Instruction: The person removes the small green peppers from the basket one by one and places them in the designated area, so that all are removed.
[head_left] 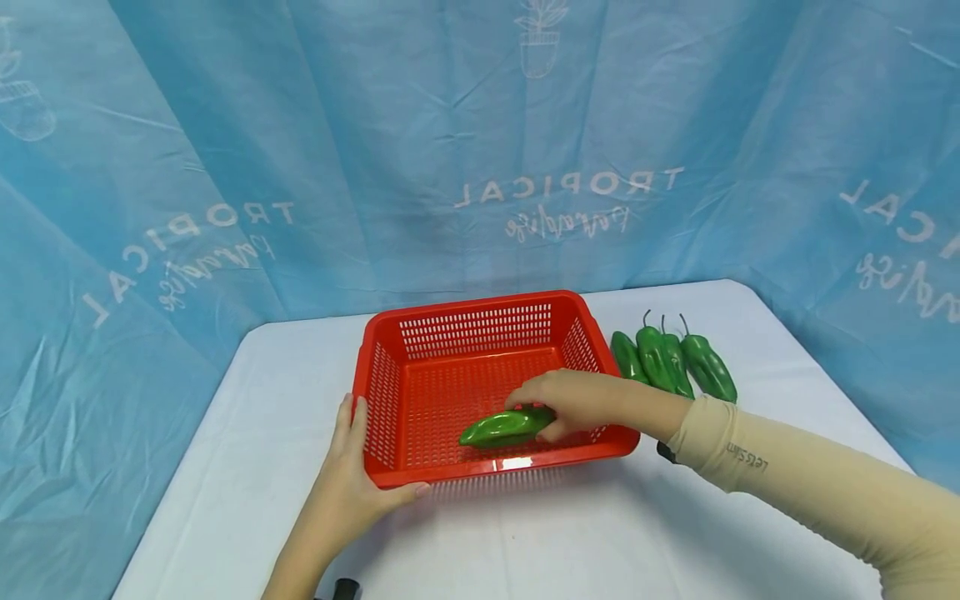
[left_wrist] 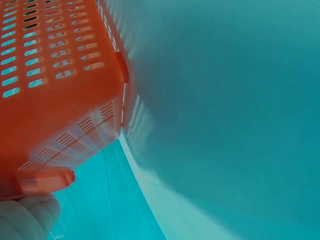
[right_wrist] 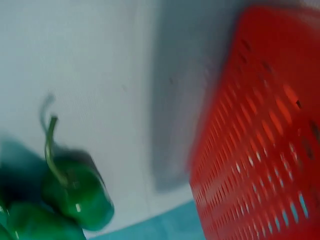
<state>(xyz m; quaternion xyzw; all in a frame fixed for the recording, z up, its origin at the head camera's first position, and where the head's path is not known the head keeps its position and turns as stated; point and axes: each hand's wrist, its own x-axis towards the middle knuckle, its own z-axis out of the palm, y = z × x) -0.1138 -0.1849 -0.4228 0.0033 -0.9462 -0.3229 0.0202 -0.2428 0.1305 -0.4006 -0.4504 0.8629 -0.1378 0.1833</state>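
A red plastic basket [head_left: 480, 367] with slotted walls stands on the white table. My left hand [head_left: 356, 483] holds its near left corner, fingers along the left rim and thumb on the front rim. In the left wrist view, fingertips [left_wrist: 35, 212] touch the rim of the basket [left_wrist: 50, 120]. Inside the basket, toward the front, my right hand [head_left: 566, 404] grips a green pepper [head_left: 502, 427] by its right end. The right wrist view does not show that hand, only the basket's outer wall [right_wrist: 255, 150] and green peppers [right_wrist: 77, 192] beside it.
Several green peppers [head_left: 667, 358] lie to the right of the basket, some with stems pointing away. A white cloth covers the table [head_left: 300, 358]. Blue printed curtains [head_left: 420, 167] hang behind and at both sides. A small black object [head_left: 347, 588] shows by the left forearm.
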